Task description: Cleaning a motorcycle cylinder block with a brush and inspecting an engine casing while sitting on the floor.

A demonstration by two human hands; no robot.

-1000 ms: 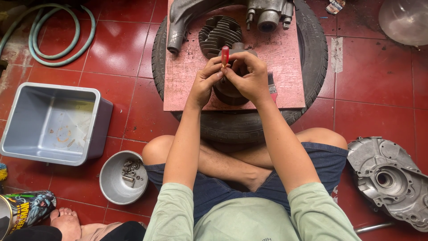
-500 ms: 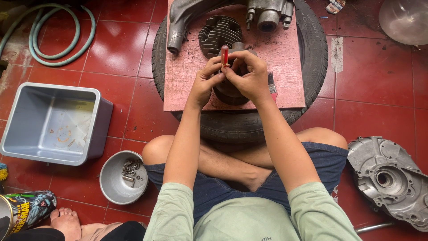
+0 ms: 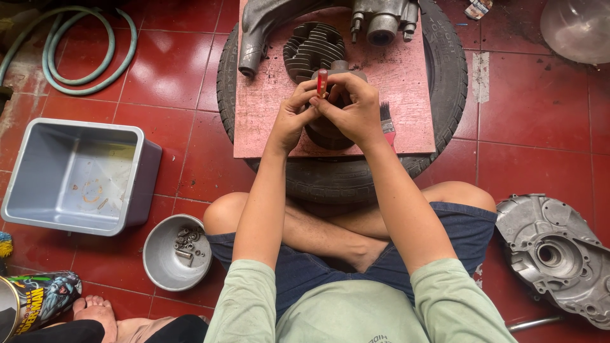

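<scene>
1. Your left hand [image 3: 291, 115] and right hand [image 3: 353, 109] meet over the middle of the pink board [image 3: 406, 89], both closed around a small tool with a red handle [image 3: 322, 81] that stands upright between the fingertips.
2. Under your palms sits a dark, rounded metal engine part [image 3: 325, 134]; it rests on the board, and the tool seems to bear down into its top.
3. Judging from this grip, keep the red handle plumb and let the left hand steady it while the right hand does the work; a tilted tool is likely to slip off whatever it seats in.
4. Brace your wrists near the board so that the engine part does not rock on its round base.
5. Just beside your right hand lies a small paintbrush [image 3: 386, 122], and beyond your fingers stands a finned cylinder [image 3: 314, 47], with a grey metal casting [image 3: 267, 28] at the far edge.
6. The board rests on a tyre [image 3: 445, 76] laid flat on the red tiled floor [image 3: 546, 121].
7. To your left are a grey plastic tub [image 3: 76, 174] and a metal bowl with small fasteners [image 3: 173, 251]; an engine cover [image 3: 553, 257] lies to your right.
8. Hidden: the tool's tip and the point it meets, both covered by your fingers. I cannot tell whether it is a screwdriver or a punch, nor what the dark part is exactly.
</scene>
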